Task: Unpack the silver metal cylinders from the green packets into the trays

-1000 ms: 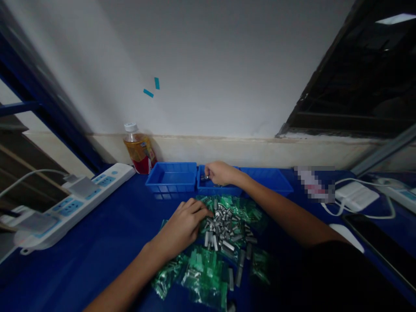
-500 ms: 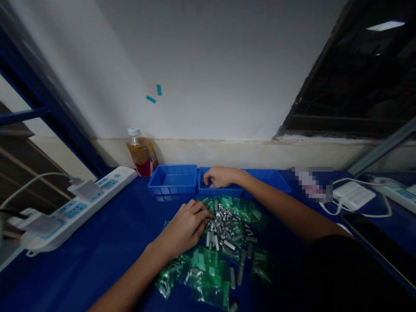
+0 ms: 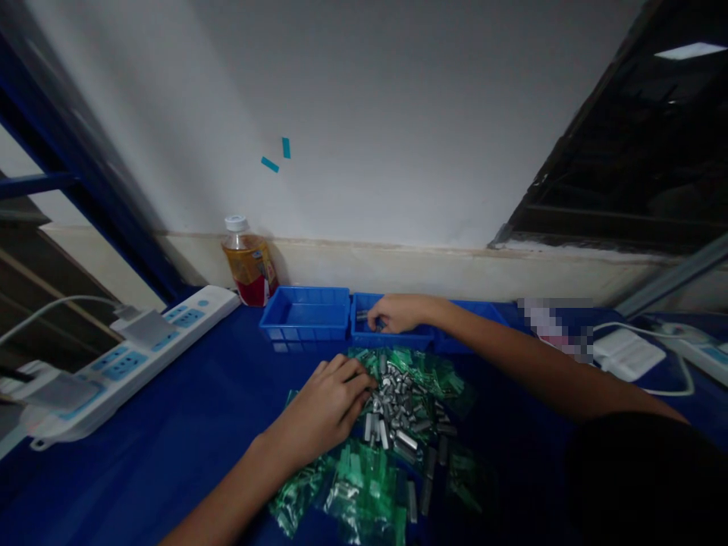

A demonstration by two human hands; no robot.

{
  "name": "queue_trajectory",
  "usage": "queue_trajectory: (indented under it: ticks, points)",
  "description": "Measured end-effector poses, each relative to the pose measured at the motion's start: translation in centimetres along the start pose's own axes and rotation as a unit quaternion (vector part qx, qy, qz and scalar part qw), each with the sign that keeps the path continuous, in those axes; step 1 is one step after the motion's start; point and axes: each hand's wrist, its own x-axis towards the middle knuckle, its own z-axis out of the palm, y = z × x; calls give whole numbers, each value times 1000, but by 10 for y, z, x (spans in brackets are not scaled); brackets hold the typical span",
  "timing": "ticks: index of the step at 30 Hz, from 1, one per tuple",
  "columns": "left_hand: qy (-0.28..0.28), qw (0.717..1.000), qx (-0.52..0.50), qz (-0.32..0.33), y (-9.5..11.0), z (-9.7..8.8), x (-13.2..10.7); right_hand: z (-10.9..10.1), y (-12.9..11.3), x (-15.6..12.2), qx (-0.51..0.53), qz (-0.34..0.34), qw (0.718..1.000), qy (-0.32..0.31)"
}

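Note:
My left hand (image 3: 333, 398) reaches over the left edge of a heap of small silvery metal pieces (image 3: 395, 398). Its fingers are bent and drawn together, their tips among the pieces; what they hold, if anything, is hidden. My right hand (image 3: 398, 312) dips into the middle blue bin (image 3: 392, 338) with thumb and fingers pinched. Whatever lies in that pinch cannot be made out. A few metal pieces (image 3: 362, 315) show inside this bin, left of the fingers. Clear-green plastic bags (image 3: 364, 485) lie in front of the heap, and more green bags (image 3: 432, 368) lie behind it.
Another blue bin (image 3: 304, 311) stands at the left, and a third blue bin (image 3: 478, 309) is partly behind my right forearm. A drink bottle (image 3: 249, 262) stands by the wall. Power strip (image 3: 142, 356) runs along the left; a white adapter (image 3: 629, 353) lies right.
My right hand has sunk slightly lower and to the right in the middle bin, uncovering metal pieces there. My left hand stays at the heap's edge. The view has shifted a little.

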Motion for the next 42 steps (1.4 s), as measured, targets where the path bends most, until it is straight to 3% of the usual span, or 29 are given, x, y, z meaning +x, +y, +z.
queue_trajectory:
  ticks: [6,15,22,28,33,37,42]
  points:
    - [1,1000,-1,1,-1,1,1,13,-1,12,-72,-15,992,106]
    - [-4,1000,5,-2,0,2,1,15,-4,6,-110,7,986,123]
    - [8,999,-34,-21,-4,4,0,12,-17,19,-145,118,969,159]
    - [11,1000,5,10,-3,4,1,13,-22,-4,-53,158,945,282]
    - [20,1000,6,19,-2,6,2,12,-26,-12,-84,148,956,238]
    - [26,999,-12,18,-4,7,4,7,-30,7,-172,146,936,269]
    - [29,1000,-11,6,-4,7,4,11,-24,34,-95,208,950,212]
